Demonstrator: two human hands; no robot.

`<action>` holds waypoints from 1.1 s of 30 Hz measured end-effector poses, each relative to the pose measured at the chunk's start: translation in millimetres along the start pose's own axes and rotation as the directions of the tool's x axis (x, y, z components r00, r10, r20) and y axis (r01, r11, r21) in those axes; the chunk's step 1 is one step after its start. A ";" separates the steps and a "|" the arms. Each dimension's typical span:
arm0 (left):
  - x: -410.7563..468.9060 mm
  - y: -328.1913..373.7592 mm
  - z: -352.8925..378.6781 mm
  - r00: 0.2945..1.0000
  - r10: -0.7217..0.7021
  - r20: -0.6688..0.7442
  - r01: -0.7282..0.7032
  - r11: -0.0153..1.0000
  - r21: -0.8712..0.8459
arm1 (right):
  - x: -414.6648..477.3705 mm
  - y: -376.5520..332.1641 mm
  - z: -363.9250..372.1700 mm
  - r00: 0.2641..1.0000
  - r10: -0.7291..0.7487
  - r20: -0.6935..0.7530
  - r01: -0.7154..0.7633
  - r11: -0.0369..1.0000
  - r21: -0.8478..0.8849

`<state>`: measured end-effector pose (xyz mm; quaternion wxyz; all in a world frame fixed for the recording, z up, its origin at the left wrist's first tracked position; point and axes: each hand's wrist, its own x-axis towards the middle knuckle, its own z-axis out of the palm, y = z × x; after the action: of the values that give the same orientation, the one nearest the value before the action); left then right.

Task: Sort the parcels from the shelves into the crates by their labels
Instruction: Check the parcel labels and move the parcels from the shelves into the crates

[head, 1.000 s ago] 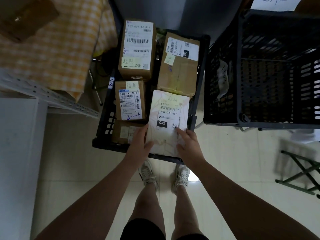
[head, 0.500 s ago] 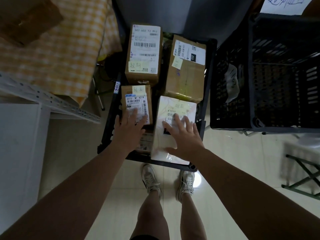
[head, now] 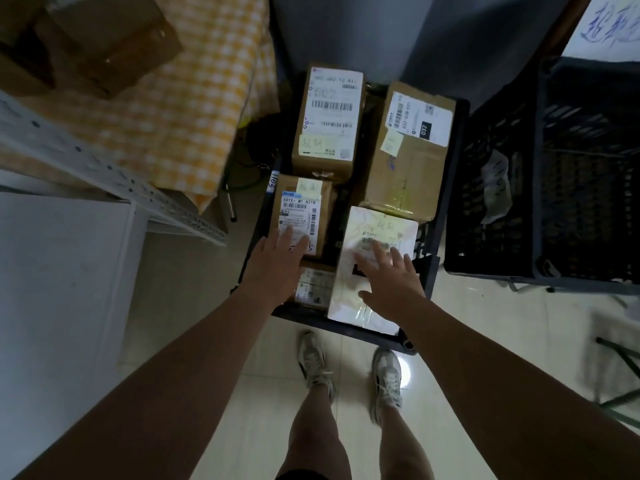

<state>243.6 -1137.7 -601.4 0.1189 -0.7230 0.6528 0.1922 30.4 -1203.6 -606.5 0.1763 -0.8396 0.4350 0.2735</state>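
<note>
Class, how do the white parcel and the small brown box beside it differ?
The white parcel is pale and glossy; the small brown box is plain cardboard. The white parcel is larger than the small brown box. The right hand spreads over the white parcel, the left hand over the small brown box. Both carry printed labels and yellow notes.

You can read "501E- M1 A21B" on the white label of the small brown cardboard box point(head: 301, 209). The large brown cardboard box at the right rear point(head: 405, 174) has a label printed "032-038-E01", with "032" in a black block. The tall brown cardboard box at the left rear point(head: 327, 119) shows something like "502 602 12 B1", too soft to be sure. On the flat white parcel point(head: 346, 306) a line starts "03"; your right hand point(head: 391, 282) covers the rest. The yellow sticky notes point(head: 391, 142) and the white paper sheet at the top right point(head: 606, 26) bear handwritten characters.
</note>
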 end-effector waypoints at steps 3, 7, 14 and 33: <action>-21.2 8.9 -18.2 0.997 -0.014 -0.082 0.013 1.000 -0.014 | -12.6 -2.5 -17.7 0.998 -0.033 -0.060 0.035 0.998 0.044; -63.8 24.3 -47.4 0.984 -0.079 -0.162 0.078 0.997 -0.011 | -37.8 1.8 -48.9 0.988 -0.099 -0.122 0.107 0.992 0.061; -164.8 60.8 -140.3 0.875 -0.317 -0.365 0.316 0.947 -0.064 | -117.6 -6.0 -141.7 0.837 -0.396 -0.378 0.386 0.916 -0.105; -500.9 60.9 -287.7 0.249 -0.517 -0.819 0.722 0.663 -0.198 | -348.3 -227.7 -302.8 -0.115 -0.692 -0.712 0.872 0.272 -0.406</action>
<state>181.7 -816.6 -121.3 -0.0567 -0.9011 0.3015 -0.3065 147.0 -1017.1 -141.2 0.1659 -0.9167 -0.1065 -0.3475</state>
